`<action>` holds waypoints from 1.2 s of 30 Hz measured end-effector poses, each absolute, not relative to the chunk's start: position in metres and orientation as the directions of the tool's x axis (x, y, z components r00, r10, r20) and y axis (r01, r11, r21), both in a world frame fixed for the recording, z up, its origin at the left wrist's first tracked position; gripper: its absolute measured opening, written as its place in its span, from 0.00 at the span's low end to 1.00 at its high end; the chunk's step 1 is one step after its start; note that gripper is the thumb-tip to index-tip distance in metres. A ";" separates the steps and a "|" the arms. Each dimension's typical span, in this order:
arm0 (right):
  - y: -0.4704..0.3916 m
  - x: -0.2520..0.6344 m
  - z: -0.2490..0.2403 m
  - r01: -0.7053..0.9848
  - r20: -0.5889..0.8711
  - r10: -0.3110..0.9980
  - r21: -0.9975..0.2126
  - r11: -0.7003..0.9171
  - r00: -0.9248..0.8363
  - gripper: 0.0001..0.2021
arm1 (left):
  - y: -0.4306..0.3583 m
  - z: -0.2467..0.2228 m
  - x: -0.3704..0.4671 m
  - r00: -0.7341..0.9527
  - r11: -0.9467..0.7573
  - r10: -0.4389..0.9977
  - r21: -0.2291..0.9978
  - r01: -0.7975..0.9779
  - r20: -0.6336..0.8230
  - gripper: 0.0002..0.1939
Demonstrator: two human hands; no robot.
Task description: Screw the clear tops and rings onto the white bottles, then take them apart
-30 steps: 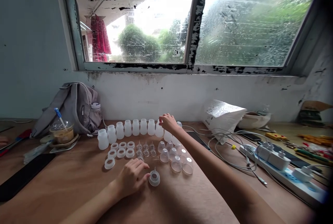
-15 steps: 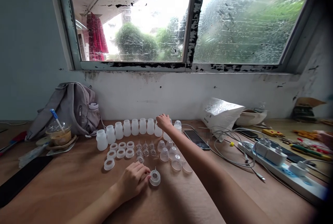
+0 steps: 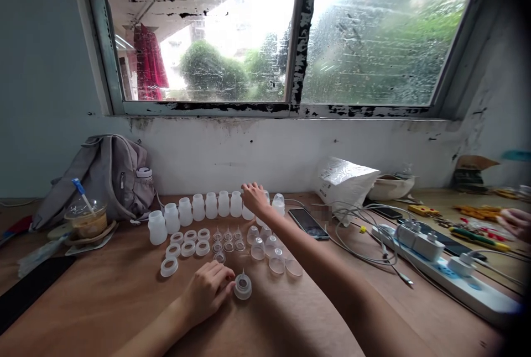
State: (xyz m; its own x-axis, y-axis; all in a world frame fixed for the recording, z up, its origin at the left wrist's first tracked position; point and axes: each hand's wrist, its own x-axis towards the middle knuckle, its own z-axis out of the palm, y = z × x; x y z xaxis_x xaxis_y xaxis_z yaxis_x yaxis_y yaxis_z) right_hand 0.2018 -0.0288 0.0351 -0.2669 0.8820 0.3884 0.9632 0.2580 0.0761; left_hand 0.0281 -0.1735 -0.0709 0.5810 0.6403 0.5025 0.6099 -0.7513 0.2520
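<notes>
My left hand (image 3: 212, 289) rests on the brown table, fingers bent, its fingertips at the left edge of a white ring with a clear nipple (image 3: 243, 286). My right hand (image 3: 255, 198) reaches to the back row of frosted bottles (image 3: 211, 205), over its right part; its fingers are curled at a bottle top, and the grip is partly hidden. In front of the bottles lie several white rings (image 3: 188, 248), several clear nipples (image 3: 228, 241) and several clear domed caps (image 3: 258, 248). A bottle with a clear cap (image 3: 278, 204) stands right of my right wrist.
A backpack (image 3: 112, 174) and a drink cup (image 3: 86, 220) are at the left. Rightward lie a phone (image 3: 308, 224), cables (image 3: 365, 252), a silver bag (image 3: 346, 180) and a power strip (image 3: 448, 271). Another person's hand (image 3: 516, 223) shows at the far right.
The view has shifted slightly, so the objects sit a little further left. Both hands keep nearly the same places among the objects.
</notes>
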 end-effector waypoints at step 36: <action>-0.181 0.207 -0.080 0.696 0.313 0.779 -0.351 0.627 -0.544 0.11 | -0.176 -0.057 0.021 0.642 -0.755 0.646 0.218 0.619 0.413 0.11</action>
State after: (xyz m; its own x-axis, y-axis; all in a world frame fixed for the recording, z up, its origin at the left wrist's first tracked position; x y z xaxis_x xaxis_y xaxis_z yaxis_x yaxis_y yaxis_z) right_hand 0.2070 -0.1810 -0.0802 -0.5438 0.7787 0.3128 0.6957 0.6268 -0.3510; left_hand 0.0211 -0.1758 -0.0570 0.6421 0.6459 0.4131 0.6188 -0.7547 0.2182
